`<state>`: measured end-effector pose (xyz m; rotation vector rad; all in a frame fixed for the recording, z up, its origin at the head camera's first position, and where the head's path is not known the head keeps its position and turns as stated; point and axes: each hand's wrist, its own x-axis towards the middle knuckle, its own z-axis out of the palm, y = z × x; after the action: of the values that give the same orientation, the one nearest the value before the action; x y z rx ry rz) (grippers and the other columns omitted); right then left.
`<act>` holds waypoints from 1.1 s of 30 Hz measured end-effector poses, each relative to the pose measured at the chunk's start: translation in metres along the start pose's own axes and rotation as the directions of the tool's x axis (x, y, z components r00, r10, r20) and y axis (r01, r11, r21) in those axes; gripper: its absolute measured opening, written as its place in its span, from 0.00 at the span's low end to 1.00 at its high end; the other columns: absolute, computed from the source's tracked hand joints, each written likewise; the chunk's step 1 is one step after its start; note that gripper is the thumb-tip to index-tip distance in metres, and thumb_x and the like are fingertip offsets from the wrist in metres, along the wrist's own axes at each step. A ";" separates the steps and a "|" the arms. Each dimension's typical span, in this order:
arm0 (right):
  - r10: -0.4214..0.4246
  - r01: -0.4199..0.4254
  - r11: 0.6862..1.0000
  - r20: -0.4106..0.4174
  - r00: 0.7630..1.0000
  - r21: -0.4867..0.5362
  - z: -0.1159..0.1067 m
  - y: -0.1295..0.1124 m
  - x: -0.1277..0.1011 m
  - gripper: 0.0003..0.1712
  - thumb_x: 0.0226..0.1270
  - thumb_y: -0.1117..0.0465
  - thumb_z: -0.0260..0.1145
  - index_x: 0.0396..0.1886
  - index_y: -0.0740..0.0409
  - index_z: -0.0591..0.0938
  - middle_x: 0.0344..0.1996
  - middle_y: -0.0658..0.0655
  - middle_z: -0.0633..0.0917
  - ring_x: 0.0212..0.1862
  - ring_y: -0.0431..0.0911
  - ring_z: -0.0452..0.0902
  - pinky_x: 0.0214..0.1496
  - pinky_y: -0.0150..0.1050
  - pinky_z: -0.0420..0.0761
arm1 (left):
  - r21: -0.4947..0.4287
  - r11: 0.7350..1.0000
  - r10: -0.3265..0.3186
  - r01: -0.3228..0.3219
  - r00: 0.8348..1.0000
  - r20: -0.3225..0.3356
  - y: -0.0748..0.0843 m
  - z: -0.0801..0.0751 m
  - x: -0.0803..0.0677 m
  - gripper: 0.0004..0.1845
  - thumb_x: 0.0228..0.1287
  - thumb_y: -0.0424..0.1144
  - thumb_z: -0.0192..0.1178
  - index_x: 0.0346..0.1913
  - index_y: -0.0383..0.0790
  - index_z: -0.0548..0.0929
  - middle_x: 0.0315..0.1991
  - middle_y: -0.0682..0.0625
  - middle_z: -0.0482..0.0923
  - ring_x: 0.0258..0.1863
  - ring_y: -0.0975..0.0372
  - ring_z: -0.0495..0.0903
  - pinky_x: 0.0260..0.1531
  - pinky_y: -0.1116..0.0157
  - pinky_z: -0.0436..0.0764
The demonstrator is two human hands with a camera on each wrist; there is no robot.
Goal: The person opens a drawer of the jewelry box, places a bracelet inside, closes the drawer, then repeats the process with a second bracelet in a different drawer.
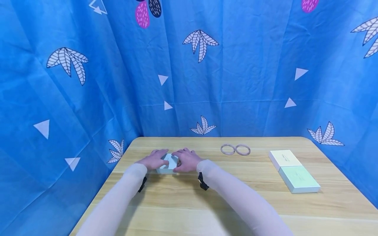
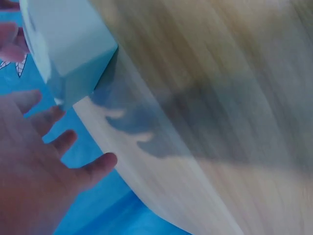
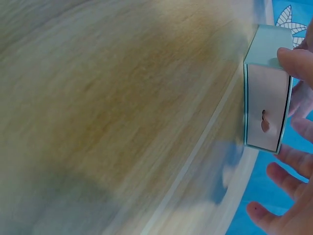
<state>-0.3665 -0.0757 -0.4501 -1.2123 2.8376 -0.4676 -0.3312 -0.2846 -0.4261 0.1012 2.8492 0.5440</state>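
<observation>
A small pale blue-green box lies on the table between both hands. In the right wrist view its pinkish-white end panel shows a small notch or tab. My left hand holds the box at its left side, thumb over the top. Its other fingers are spread around the far corner in the left wrist view. At the opposite end, my right hand spans the box between thumb and fingers. The right hand's remaining fingers stick out beyond the box. Part of the box's top is hidden by the hands.
Two pale purple rings lie side by side toward the back of the wooden table. Over on the right, a cream-topped box touches a green-topped box. A blue patterned curtain hangs behind and beside the table.
</observation>
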 end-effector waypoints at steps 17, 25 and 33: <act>0.014 -0.014 1.000 -0.008 1.000 0.007 0.002 0.000 0.000 0.44 0.58 0.36 0.72 0.73 0.42 0.71 0.70 0.50 0.75 0.64 0.47 0.68 0.65 0.59 0.70 | 0.146 0.989 0.000 0.020 0.990 -0.142 -0.002 0.022 0.022 0.38 0.78 0.61 0.38 0.79 0.40 0.57 0.79 0.39 0.54 0.79 0.40 0.47 0.68 0.28 0.50; 0.014 -0.014 1.000 -0.015 1.000 0.019 0.000 -0.003 -0.004 0.44 0.59 0.36 0.72 0.73 0.44 0.71 0.71 0.51 0.74 0.67 0.50 0.67 0.68 0.64 0.67 | 0.152 0.988 -0.007 0.031 0.988 -0.156 -0.003 0.031 0.022 0.39 0.79 0.60 0.35 0.81 0.37 0.49 0.80 0.39 0.51 0.79 0.42 0.47 0.69 0.30 0.53; 0.015 -0.015 1.000 -0.014 1.000 0.004 -0.001 -0.005 -0.005 0.44 0.59 0.35 0.71 0.74 0.43 0.71 0.71 0.50 0.74 0.68 0.49 0.67 0.69 0.64 0.68 | 0.162 0.986 -0.008 0.033 0.988 -0.157 -0.003 0.033 0.023 0.39 0.80 0.59 0.35 0.81 0.38 0.45 0.81 0.39 0.48 0.80 0.43 0.46 0.69 0.30 0.53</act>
<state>-0.3596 -0.0747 -0.4484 -1.1915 2.8543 -0.4824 -0.3451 -0.2726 -0.4622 0.0602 3.0404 0.3243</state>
